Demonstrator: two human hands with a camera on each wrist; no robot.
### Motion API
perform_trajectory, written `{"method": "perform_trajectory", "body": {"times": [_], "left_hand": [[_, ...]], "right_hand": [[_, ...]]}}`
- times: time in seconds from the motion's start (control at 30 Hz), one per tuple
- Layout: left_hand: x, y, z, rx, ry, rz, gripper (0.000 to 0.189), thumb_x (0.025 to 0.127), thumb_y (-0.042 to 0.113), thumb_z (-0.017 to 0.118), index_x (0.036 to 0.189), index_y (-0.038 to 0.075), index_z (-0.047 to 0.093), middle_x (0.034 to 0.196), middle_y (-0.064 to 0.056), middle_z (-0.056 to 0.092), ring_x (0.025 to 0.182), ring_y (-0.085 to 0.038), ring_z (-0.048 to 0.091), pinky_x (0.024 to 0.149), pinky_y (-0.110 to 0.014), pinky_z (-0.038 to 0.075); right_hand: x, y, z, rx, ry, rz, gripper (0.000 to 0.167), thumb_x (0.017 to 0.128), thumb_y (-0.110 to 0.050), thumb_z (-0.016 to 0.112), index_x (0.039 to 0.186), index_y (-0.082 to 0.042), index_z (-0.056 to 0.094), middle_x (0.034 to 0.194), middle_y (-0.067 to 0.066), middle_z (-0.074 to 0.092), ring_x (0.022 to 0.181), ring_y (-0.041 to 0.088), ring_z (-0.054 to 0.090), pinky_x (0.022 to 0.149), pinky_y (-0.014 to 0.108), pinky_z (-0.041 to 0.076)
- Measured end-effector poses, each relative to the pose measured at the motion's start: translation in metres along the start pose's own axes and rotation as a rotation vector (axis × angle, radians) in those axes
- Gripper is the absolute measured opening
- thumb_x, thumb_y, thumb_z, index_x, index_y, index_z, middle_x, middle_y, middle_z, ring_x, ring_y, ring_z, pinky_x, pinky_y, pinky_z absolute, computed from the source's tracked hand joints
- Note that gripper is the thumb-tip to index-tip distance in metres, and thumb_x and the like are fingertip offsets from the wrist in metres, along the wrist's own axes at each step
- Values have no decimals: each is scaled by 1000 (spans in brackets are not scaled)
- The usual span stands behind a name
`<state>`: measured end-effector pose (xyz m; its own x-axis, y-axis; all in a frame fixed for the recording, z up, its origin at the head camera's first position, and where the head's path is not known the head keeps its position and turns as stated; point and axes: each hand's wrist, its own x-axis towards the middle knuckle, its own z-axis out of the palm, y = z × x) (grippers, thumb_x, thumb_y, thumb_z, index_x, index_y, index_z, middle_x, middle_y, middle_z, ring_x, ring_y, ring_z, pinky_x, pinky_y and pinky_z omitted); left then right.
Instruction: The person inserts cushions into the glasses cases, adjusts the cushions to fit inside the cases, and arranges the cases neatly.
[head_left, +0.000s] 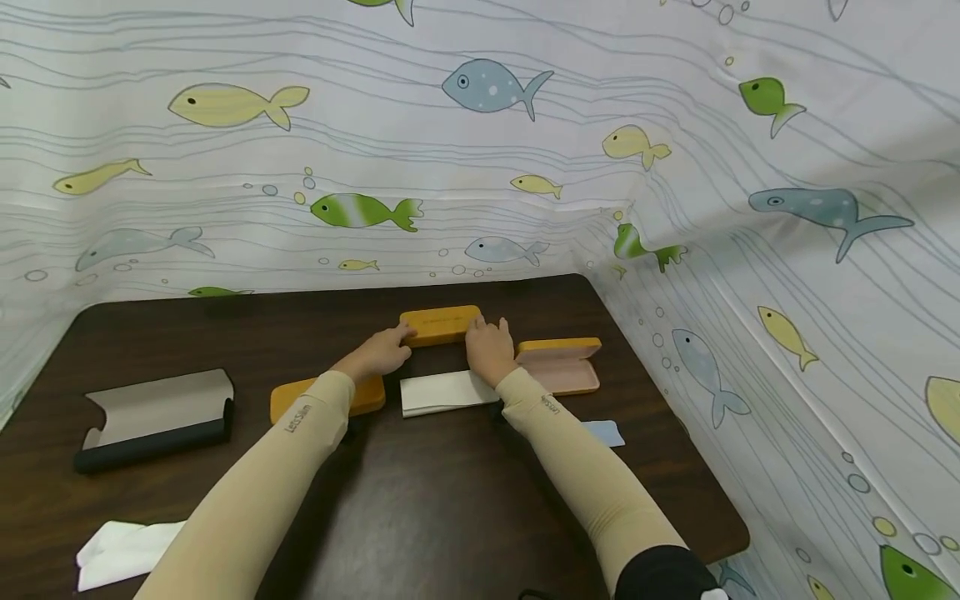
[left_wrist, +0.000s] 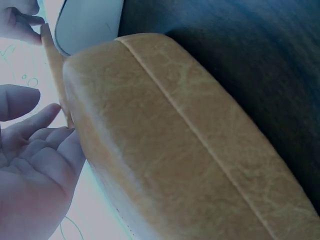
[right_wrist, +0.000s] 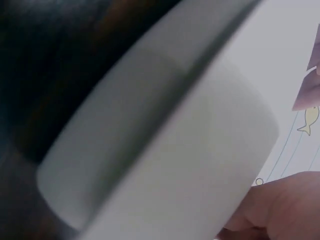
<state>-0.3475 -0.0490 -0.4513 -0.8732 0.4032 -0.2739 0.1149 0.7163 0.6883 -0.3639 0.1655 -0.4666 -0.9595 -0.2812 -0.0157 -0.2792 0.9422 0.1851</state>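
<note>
A closed mustard-yellow glasses case (head_left: 441,325) lies near the table's back edge, between the two hands. My left hand (head_left: 381,350) touches its left end; in the left wrist view that hand's fingers (left_wrist: 42,150) reach to the case with the thumb held apart. At the right end, the right hand (head_left: 491,350) has fingertips against the corner, another finger lifting clear. A second yellow case (head_left: 367,396) sits under the left wrist and fills much of the left wrist view. A white case (head_left: 438,393) lies below the right hand and hides part of it in the right wrist view.
Right of the right hand stands an open yellow case with pink lining (head_left: 562,375). A light blue cloth (head_left: 606,432) lies near the right forearm. On the left are an open dark case with grey lining (head_left: 165,408) and a white cloth (head_left: 123,554). Fish-patterned curtain (head_left: 480,150) borders the table.
</note>
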Motion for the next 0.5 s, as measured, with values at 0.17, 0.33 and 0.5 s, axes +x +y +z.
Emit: {"method": "perform_trajectory", "body": {"times": [0.17,0.33,0.5], "left_hand": [[-2,3,-1,12,5,-2,53,106,10,36,158,-1,30,168,-23,4,152,-44,11,121,-59,15],[-1,2,-2,21,6,3,52,106,10,36,157,-1,31,167,-23,5,152,-45,11,121,-60,15],[-2,0,-5,22,59,22,50,106,10,38,155,-1,35,164,-25,22,150,-44,20,119,-59,23]], "right_hand": [[-1,3,-3,59,-22,-20,47,106,-16,54,150,0,47,156,14,44,117,29,65,116,46,37],[-1,5,-3,158,-53,-15,50,104,-14,56,151,0,45,158,16,41,120,29,64,116,44,36],[-2,8,-2,278,-63,18,47,106,-10,50,152,-2,44,159,15,39,140,29,47,120,44,30]]}}
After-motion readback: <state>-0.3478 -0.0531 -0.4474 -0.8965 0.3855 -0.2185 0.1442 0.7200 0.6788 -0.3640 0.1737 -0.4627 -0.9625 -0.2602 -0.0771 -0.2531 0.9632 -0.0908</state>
